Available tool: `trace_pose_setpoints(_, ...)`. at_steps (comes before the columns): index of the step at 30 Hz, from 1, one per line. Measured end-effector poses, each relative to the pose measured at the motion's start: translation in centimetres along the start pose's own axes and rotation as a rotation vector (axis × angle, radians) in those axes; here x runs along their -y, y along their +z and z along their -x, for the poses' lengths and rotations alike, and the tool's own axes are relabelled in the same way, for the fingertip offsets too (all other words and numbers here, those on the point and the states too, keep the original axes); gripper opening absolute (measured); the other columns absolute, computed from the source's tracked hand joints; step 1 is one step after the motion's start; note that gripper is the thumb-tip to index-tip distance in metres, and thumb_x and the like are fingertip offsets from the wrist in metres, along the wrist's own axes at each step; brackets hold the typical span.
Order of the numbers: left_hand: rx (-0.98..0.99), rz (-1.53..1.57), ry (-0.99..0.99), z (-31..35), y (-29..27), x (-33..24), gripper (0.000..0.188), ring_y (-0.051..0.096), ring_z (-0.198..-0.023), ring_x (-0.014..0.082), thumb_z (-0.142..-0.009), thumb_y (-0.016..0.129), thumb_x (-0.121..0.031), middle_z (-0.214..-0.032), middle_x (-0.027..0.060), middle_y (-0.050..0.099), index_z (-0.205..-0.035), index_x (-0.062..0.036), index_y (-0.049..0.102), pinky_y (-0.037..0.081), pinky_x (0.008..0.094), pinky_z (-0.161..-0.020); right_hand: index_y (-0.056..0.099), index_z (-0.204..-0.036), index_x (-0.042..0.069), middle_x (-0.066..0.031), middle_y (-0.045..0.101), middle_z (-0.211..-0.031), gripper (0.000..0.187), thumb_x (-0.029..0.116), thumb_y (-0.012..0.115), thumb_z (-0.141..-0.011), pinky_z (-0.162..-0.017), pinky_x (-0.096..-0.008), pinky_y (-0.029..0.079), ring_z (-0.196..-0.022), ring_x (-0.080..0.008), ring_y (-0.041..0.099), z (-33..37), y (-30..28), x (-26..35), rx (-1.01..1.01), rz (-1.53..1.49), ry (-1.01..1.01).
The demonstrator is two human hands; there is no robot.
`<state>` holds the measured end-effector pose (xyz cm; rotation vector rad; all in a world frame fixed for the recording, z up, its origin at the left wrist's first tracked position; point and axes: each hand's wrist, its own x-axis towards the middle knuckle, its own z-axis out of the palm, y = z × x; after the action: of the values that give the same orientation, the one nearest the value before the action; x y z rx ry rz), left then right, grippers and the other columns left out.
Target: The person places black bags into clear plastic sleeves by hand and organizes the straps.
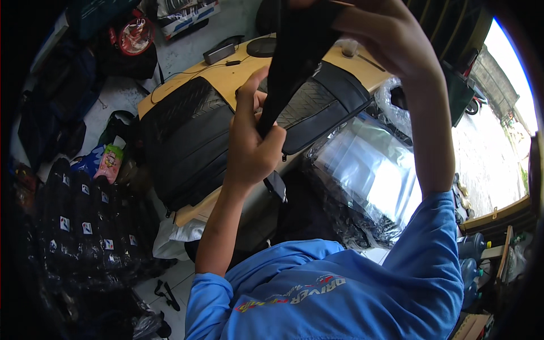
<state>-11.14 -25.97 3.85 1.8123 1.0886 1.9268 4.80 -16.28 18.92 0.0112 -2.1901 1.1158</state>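
Note:
In front of me hangs a black fabric piece, raised above the table; its upper end runs out of the picture and it narrows downward. My left hand is closed on the narrow lower end, thumb pressed against it. Higher up, my right hand grips the wide upper part, its fingertips partly hidden or cut off by the top edge. Under my hands two black bags lie flat on the wooden table: the left bag has a textured panel, and the right bag a similar panel and a zipper.
A dark case, a round black object and a small cup stand along the wooden table's far side. Plastic-wrapped goods sit right of it. Wrapped black bags are piled at left; water jugs stand at right.

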Motion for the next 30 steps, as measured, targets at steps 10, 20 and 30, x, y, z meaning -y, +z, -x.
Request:
trace_pose_setpoints(10,0.289,0.131,-0.117,-0.3,-1.9,-2.0,0.043,0.053,-0.066,0.0047,-0.076,0.063,-0.004,-0.082,0.0034,0.057,-0.117,0.0027,0.053,0.040,0.0159,-0.062,0.056,-0.103,-0.001,-0.0134,0.056,-0.107,0.032,0.008,0.064,-0.073,-0.090,-0.0355,0.046,-0.106,-0.0234,0.056,14.8,-7.1,-8.2,-0.333,-0.320,0.000)
trace_pose_setpoints(20,0.316,0.224,-0.310,-2.5,-0.6,-1.0,0.014,0.057,-0.075,0.0042,-0.087,0.059,-0.001,-0.085,0.0020,0.064,-0.099,0.0009,0.066,0.045,0.0172,-0.067,0.055,-0.116,0.001,-0.0127,0.047,-0.129,0.060,0.012,0.082,-0.063,-0.099,-0.0418,0.039,-0.125,-0.0236,0.043,22.9,-0.4,-16.5,-0.309,-0.267,0.566)
trace_pose_setpoints(30,0.472,0.185,-0.301,-5.4,3.5,-0.6,0.018,0.062,-0.084,0.0090,-0.086,0.061,-0.002,-0.092,0.0057,0.065,-0.103,0.0040,0.063,0.049,0.0210,-0.076,0.038,-0.134,0.003,-0.0144,0.046,-0.133,0.092,0.032,0.085,-0.061,-0.100,-0.0374,0.036,-0.126,-0.0251,0.040,11.1,8.7,-12.8,-0.328,-0.307,0.155)
